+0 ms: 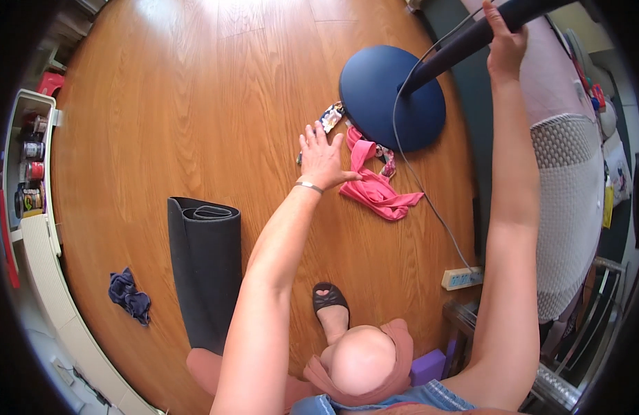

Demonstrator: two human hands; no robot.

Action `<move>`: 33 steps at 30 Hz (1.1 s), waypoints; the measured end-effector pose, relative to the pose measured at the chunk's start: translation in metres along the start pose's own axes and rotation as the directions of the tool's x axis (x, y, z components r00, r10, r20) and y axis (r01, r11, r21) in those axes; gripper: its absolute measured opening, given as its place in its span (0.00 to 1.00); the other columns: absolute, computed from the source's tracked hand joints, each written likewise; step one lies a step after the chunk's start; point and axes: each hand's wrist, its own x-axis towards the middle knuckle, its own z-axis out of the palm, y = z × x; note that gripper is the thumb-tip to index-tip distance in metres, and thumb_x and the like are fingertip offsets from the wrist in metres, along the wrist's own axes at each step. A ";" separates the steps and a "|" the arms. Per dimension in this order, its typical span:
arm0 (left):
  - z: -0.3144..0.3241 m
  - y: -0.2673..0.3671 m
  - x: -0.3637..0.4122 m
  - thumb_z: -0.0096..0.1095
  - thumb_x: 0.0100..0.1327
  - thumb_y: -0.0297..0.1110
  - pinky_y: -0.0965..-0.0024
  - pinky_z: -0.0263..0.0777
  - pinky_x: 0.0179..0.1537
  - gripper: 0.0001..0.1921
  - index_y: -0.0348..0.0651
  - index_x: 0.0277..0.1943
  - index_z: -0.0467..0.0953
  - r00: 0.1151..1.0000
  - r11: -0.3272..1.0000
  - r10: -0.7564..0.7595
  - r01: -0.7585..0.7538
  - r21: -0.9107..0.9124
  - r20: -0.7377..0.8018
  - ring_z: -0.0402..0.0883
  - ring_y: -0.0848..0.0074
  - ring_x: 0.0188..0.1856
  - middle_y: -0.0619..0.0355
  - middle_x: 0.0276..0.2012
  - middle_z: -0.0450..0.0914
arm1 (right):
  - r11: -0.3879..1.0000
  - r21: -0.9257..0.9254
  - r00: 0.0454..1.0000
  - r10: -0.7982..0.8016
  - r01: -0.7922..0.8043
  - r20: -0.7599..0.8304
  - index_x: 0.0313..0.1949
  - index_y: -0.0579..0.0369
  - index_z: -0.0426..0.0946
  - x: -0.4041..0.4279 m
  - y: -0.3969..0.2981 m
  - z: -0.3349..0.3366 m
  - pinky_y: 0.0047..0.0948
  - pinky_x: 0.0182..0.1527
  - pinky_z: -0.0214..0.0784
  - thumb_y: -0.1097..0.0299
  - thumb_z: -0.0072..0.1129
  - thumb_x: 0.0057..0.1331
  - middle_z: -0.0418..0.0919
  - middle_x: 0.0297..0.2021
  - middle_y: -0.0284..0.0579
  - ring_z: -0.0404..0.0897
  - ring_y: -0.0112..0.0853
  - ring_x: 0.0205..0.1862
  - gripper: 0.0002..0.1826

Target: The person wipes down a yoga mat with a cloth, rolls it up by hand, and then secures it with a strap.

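Note:
My left hand (322, 160) is spread above the wood floor, its fingers apart and nothing in it. A floral cloth (332, 117) lies partly hidden behind its fingers, and a pink garment (374, 189) lies crumpled just right of it, beside another floral piece (386, 160). My right hand (508, 46) is at the dark pole (454, 52) of a stand, fingers against it; how far they wrap around is hidden. The pole rises tilted from a round dark blue base (379, 104). A thin grey cable (402, 137) hangs across the base.
A rolled black mat (210, 270) stands left of my arm, and a dark blue cloth (128, 298) lies beyond it. The cable reaches a power strip (462, 278) at right. A bed with a white knit cover (568, 207) borders the right, a shelf with jars (34, 150) the left.

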 end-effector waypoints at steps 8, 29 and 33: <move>0.042 0.031 0.037 0.67 0.35 0.62 0.41 0.47 0.56 0.43 0.58 0.57 0.64 0.999 0.999 0.033 -0.033 0.033 0.017 0.47 0.48 0.63 0.43 0.62 0.47 | 0.996 0.083 0.989 0.034 -0.022 -0.146 0.24 0.57 0.70 0.021 0.013 0.009 0.21 0.20 0.63 0.75 0.56 0.50 0.70 0.16 0.36 0.69 0.25 0.15 0.04; 0.025 -0.097 -0.133 0.52 0.51 0.24 0.58 0.70 0.33 0.08 0.39 0.34 0.64 0.982 0.957 0.178 -0.156 -0.245 0.068 0.74 0.55 0.33 0.48 0.30 0.70 | 0.986 0.163 0.987 0.062 -0.037 -0.147 0.41 0.67 0.64 0.014 -0.004 0.017 0.19 0.15 0.59 0.80 0.47 0.48 0.69 0.28 0.46 0.68 0.27 0.18 0.18; 0.015 -0.102 -0.189 0.52 0.48 0.22 0.60 0.71 0.34 0.13 0.38 0.39 0.66 0.946 0.946 0.267 -0.221 -0.235 0.183 0.75 0.56 0.33 0.48 0.33 0.72 | 0.996 0.004 0.987 0.084 -0.085 -0.138 0.41 0.64 0.67 0.021 0.013 0.000 0.27 0.48 0.70 0.70 0.66 0.47 0.77 0.32 0.48 0.79 0.34 0.33 0.24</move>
